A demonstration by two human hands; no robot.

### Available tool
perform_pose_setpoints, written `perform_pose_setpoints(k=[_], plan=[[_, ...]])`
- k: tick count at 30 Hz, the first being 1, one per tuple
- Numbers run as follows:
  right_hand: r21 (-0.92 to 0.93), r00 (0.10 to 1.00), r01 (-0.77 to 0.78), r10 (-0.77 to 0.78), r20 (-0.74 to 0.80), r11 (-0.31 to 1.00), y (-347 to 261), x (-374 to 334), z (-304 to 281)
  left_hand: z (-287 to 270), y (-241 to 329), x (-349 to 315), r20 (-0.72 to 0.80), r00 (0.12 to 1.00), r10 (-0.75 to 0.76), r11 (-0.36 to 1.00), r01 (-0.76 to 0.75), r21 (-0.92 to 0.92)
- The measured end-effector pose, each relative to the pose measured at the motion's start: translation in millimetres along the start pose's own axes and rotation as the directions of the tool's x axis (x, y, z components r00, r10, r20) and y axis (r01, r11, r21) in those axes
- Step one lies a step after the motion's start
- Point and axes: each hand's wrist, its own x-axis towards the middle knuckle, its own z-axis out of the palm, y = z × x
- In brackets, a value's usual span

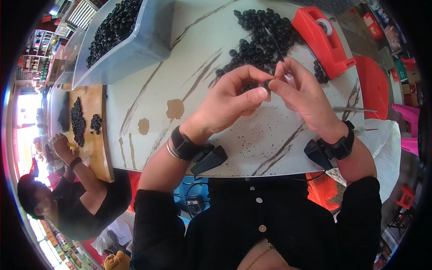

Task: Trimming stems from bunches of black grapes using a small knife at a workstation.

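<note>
Closest in, both forearms rise from the lower edge, black wrist straps on each. The left hand [234, 96] curls shut, thumb and fingers pinching a small black ring [265, 84] just above the white table [148, 103]. The right hand [299, 92] meets it, fingertips closed on a thin dark rod [275, 45] angled up and away. The ring is tiny and held only at the tips, so a slight twist could likely flick it off. Beyond lie the loose black rings [261, 36], a red tape dispenser [321, 40] and a grey bin [130, 42]
</note>
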Motion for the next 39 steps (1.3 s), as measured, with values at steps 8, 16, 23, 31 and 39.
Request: perform_pose_setpoints(k=[8,16,23,31,39], plan=[[0.159,0.997,-0.075,0.073,0.014,0.984,0,-1,0,-7,-8,3,-0.024,0.995,0.099,0.992,-0.101,-0.071],[-0.017,0.999,-0.016,0.016,0.034,1.0,-2,-3,3,-3,-6,4,-0.172,0.974,0.147,0.969,-0.177,-0.172],[-0.157,0.996,0.079,-0.07,0.062,0.984,0,-6,5,-4,-13,5,-0.209,0.962,0.176,0.926,-0.234,-0.297],[-0.137,0.997,0.065,-0.059,0.049,0.988,1,-5,4,-4,-7,6,-0.232,0.964,0.13,0.935,-0.197,-0.295],[-0.213,0.993,0.114,-0.105,0.052,0.97,1,-5,5,-7,-12,7,-0.207,0.964,0.166,0.946,-0.214,-0.243]])
